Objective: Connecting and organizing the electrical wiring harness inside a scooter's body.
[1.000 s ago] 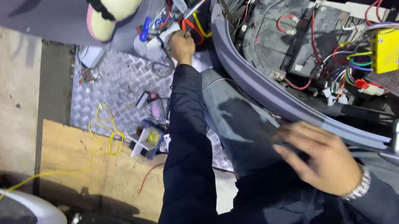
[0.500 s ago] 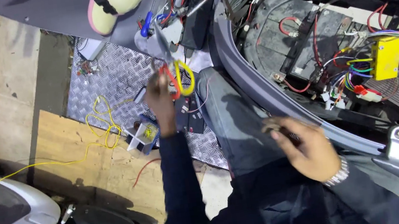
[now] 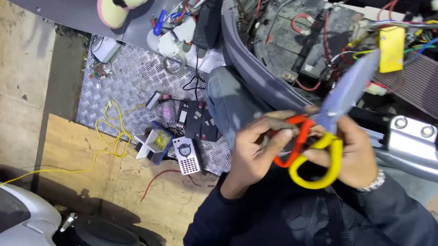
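The scissors (image 3: 326,124) lie between both sets of fingers; the left hand (image 3: 255,149) clamps the red loop, the right hand (image 3: 354,157) the yellow loop just below; the grey blades run up and right, away from the fingers, toward the open scooter bay (image 3: 328,37).

Both hands meet over a pair of scissors (image 3: 321,131) with one red and one yellow loop handle. The left hand (image 3: 255,149) pinches the red handle; the right hand (image 3: 351,155) grips the yellow one. The grey blades point up toward the open scooter body (image 3: 333,36) full of coloured wires. Small parts lie on the metal floor plate (image 3: 126,85).
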